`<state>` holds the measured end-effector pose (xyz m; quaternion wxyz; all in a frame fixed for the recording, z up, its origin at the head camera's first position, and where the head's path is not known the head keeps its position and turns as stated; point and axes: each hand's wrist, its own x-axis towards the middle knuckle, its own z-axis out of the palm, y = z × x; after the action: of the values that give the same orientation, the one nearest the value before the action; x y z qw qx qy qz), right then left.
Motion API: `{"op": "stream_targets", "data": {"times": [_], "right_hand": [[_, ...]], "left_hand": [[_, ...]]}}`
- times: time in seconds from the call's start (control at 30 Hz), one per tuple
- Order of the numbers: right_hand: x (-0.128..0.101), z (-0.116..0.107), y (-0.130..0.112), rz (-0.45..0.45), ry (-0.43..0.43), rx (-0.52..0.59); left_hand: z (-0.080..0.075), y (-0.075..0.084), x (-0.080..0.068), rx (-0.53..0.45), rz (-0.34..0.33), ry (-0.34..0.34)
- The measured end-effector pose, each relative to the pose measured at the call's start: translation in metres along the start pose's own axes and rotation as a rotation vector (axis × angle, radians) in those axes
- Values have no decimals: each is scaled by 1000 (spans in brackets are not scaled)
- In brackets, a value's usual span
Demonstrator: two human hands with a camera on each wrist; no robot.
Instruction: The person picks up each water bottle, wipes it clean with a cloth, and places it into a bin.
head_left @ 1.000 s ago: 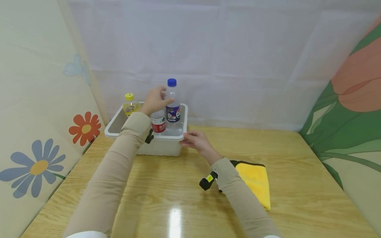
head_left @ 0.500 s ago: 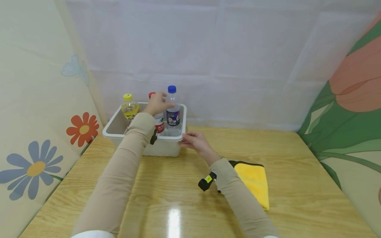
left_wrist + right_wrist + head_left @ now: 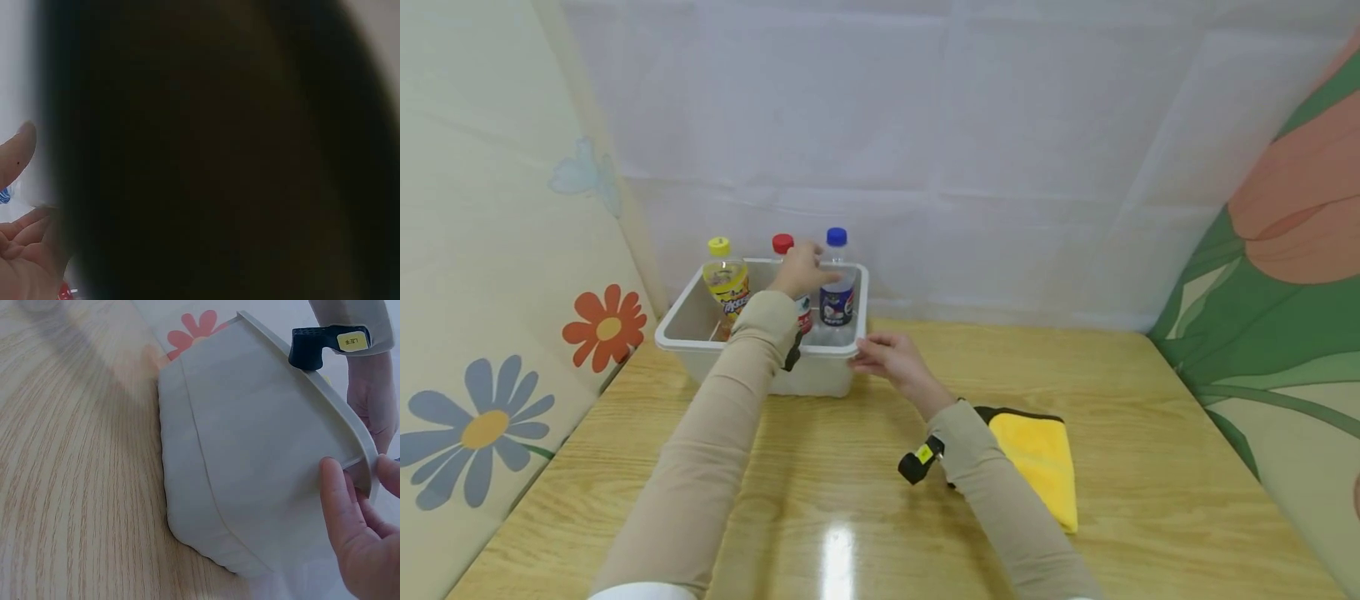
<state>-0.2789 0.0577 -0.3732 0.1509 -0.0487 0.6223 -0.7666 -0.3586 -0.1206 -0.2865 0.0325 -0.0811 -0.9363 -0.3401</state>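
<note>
A white plastic bin (image 3: 820, 371) stands near the back wall. My left hand (image 3: 797, 271) reaches into it and holds a blue-capped Pepsi bottle (image 3: 837, 305) by its upper part, thumb in front. The bottle is upright in the bin's right end. Beside it, a red-capped bottle (image 3: 783, 242) is partly hidden by that hand. A yellow-labelled bottle (image 3: 727, 283) leans slightly at the left. At the bin's front right corner, my right hand (image 3: 895, 362) pinches the rim, also seen in the right wrist view. A dark blur covers most of the left wrist view.
On the wooden table (image 3: 1150, 467), a yellow cloth (image 3: 1037, 462) with dark edging lies partly under my right forearm. A white sheet (image 3: 1000, 167) hangs behind the bin. Flower-patterned panels (image 3: 482, 292) flank both sides.
My left hand has moved down and slightly right, and the Pepsi bottle has sunk deeper into the bin. The red cap has come into view. The right hand keeps its place on the rim.
</note>
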Motion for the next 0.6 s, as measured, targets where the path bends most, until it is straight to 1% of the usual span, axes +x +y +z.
{"op": "stream_targets", "data": {"times": [0.3,0.47,0.6], "right_hand": [[-1,2,-1,-2,1,-45],[-2,2,-2,2,3,-45],[-3,3,-2,3,6,-38]], "left_hand": [[4,-5,-2,-14,-22,1],[6,-6,-4,-14,-38,7],[5,-6,-5,5,-32,4]]}}
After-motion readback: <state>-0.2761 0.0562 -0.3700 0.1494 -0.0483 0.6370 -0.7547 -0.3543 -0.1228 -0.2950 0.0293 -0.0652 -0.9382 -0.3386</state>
